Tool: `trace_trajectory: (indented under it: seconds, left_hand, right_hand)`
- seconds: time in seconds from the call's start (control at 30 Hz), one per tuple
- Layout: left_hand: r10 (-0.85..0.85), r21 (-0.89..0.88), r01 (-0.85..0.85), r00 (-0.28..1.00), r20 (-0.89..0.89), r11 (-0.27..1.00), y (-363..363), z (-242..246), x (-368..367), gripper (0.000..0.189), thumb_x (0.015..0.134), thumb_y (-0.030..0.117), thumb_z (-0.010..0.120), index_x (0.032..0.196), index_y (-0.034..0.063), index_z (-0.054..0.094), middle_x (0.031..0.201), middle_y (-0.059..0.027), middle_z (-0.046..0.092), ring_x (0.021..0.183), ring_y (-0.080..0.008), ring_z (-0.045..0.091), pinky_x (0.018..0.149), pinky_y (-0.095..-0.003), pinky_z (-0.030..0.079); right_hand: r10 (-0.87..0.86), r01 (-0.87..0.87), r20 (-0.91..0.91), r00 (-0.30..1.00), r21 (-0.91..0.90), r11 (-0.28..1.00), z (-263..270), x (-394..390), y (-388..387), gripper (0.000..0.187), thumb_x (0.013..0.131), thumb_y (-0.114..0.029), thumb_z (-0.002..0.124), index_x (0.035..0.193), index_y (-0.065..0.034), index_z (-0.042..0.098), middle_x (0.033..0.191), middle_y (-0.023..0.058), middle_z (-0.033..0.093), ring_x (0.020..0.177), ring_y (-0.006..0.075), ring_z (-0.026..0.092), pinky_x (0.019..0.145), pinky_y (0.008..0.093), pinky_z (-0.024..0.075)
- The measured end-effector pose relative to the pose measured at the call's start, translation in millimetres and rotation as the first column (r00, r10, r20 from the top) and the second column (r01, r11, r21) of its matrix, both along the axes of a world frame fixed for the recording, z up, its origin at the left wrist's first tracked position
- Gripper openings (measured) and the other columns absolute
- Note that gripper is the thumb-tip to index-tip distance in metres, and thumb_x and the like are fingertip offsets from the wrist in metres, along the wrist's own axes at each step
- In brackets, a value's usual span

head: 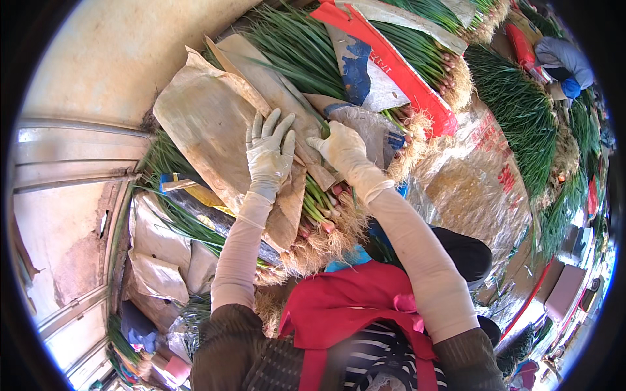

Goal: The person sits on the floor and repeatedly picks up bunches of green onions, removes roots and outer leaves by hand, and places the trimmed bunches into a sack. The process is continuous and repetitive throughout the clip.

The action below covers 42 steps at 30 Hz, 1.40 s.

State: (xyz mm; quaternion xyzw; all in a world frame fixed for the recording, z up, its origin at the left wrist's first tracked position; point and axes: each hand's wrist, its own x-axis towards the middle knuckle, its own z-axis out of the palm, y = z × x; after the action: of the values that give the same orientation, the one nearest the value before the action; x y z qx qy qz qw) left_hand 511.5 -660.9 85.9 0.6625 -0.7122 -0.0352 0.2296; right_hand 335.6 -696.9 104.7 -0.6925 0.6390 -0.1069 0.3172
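My left hand [269, 151], in a whitish glove, lies with fingers spread on a worn brown packing sheet [210, 117]. The sheet is wrapped over a bundle of spring onions [318, 205]; reddish-white bulbs and tangled pale roots [337, 239] stick out at the near end. To the right, my gloved right hand [342, 146] is curled closed at the sheet's right edge. A green onion leaf [324, 128] shows at its fingers; the palm is hidden. Beside that hand sits another bundle in a grey and blue wrapper [364, 127].
More spring onions [293, 49] lie beyond, partly under a red-edged sack [386, 68]. A flattened sack with red print [479, 171] covers ground on the right. Another person [565, 63] bends by a long onion pile [513, 112] at far right. A pale metal wall [73, 161] bounds the left.
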Motion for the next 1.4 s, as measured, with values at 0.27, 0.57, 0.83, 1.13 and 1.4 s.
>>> trace_trajectory:
  seconds: [0.27,0.57,0.83,1.13,1.4]
  left_hand:
    - [-0.006,-0.025,0.006,1.000,-0.010,1.000,-0.9,1.0,-1.0,0.034,0.093,0.030,0.053,0.126,0.0242,0.060,0.137,-0.0054,0.052,0.130,-0.0370,0.041,0.111,-0.0486,0.025]
    - [-0.256,-0.205,0.298,0.944,0.209,0.932,-7.0,-11.8,14.8,0.028,0.097,0.021,0.047,0.117,0.0089,0.063,0.119,-0.0121,0.062,0.116,-0.0308,0.054,0.105,-0.0451,0.037]
    - [-0.257,0.031,0.453,0.446,0.857,0.891,-38.0,-3.7,27.0,0.044,0.099,0.024,0.044,0.140,0.0066,0.045,0.136,-0.0142,0.050,0.126,-0.0289,0.048,0.102,-0.0406,0.043]
    - [-0.562,0.194,0.562,0.612,0.557,0.804,24.5,6.1,-126.7,0.032,0.093,0.025,0.053,0.117,0.0064,0.063,0.115,-0.0159,0.063,0.090,-0.0323,0.065,0.078,-0.0429,0.054]
    - [-0.883,0.466,0.762,0.301,0.360,0.449,111.0,9.6,-257.0,0.032,0.091,0.022,0.054,0.117,0.0048,0.062,0.112,-0.0176,0.064,0.091,-0.0332,0.065,0.079,-0.0434,0.053]
  right_hand:
    - [-0.412,0.009,0.885,0.219,0.420,0.907,58.8,-60.4,3.3,0.016,0.091,-0.016,0.064,0.101,-0.0051,0.058,0.070,-0.0042,0.054,0.049,0.0020,0.041,0.040,0.0131,0.0298]
    - [-0.301,0.532,0.825,0.479,0.001,0.847,236.0,-313.4,170.6,0.024,0.096,-0.028,0.057,0.095,-0.0046,0.060,0.071,-0.0051,0.050,0.052,-0.0012,0.038,0.044,0.0140,0.0273]
    - [-0.674,0.994,0.732,-0.104,0.095,-0.051,223.5,-379.3,567.4,0.023,0.092,-0.020,0.064,0.106,-0.0025,0.060,0.077,0.0002,0.061,0.056,0.0005,0.048,0.048,0.0135,0.0367]
    - [-0.844,0.898,0.332,-0.420,0.283,-0.336,89.3,-240.5,805.1,0.036,0.090,-0.029,0.065,0.114,-0.0023,0.061,0.094,0.0052,0.065,0.079,0.0104,0.058,0.068,0.0229,0.0463]
    - [-0.889,0.938,-0.330,-0.317,0.033,-0.346,-19.1,-247.0,896.7,0.043,0.083,-0.039,0.069,0.111,-0.0069,0.063,0.103,0.0141,0.067,0.097,0.0307,0.064,0.088,0.0385,0.0502]
